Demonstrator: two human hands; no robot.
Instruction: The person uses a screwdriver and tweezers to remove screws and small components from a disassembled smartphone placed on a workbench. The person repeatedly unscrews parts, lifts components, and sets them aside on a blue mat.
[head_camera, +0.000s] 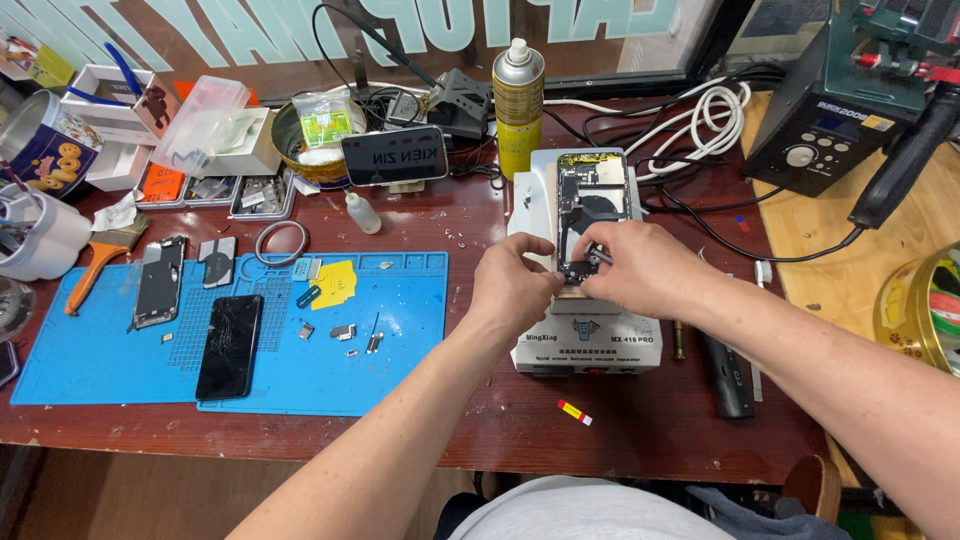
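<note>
- Left of the white heating station (588, 340), bare bench (480, 215) gives you a lane between it and the blue mat (400, 375).
- Behind the station, the yellow spray can (519, 105) and white cables (700, 125) block you.
- Right of the station, a black pen-shaped tool (728, 375) lies close.
- In front of the station, only a small red-yellow strip (574, 412) lies.
</note>
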